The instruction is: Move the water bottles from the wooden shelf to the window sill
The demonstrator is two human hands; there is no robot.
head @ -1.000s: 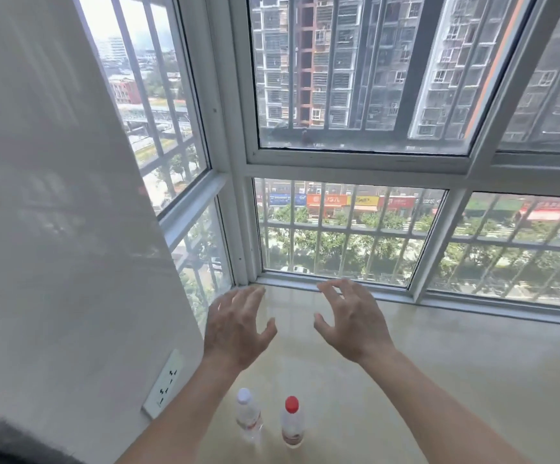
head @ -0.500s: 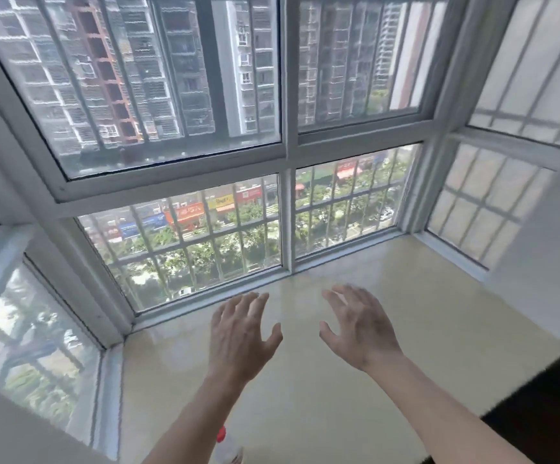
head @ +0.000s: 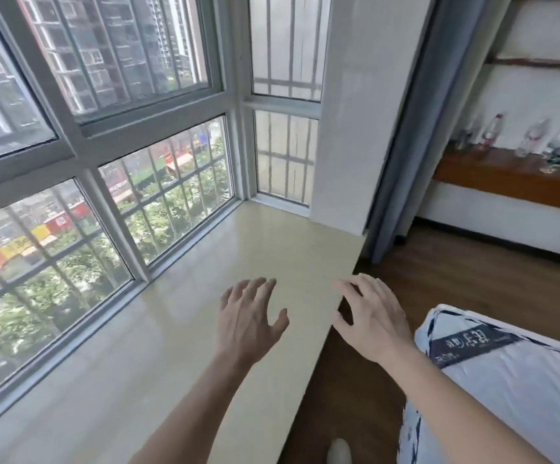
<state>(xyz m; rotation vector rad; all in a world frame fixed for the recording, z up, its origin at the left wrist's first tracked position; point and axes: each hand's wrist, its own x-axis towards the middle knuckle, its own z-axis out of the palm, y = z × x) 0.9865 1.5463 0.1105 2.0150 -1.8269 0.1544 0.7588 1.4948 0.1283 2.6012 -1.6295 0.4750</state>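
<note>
- Head view, what has changed: a second ago the view looked down at the left corner of the window sill (head: 184, 329), where two water bottles, one white-capped and one red-capped, stood near the person's forearms. Now it has swung right, and those two bottles are out of frame.
- Head view, hands: the left hand (head: 250, 321) hovers over the sill and the right hand (head: 374, 321) over its front edge, both with fingers spread wide and holding nothing, the same loose pose as a second ago.
- Head view, meaning: I judge this the turn back for another load, since the wooden shelf (head: 506, 182) has come into sight at the far right, well apart from the hands, across the dark wood floor (head: 472, 279).
- Head view, count on the shelf: about four upright water bottles (head: 536, 137) show in a row, one with a red cap (head: 498, 117); blur keeps the count uncertain.
- Head view, count on the sill: none in the stretch now visible.
- Head view, other things: one grey curtain (head: 402, 135) hangs between sill and shelf; one white-and-blue mattress corner (head: 512, 373) lies at lower right.
</note>
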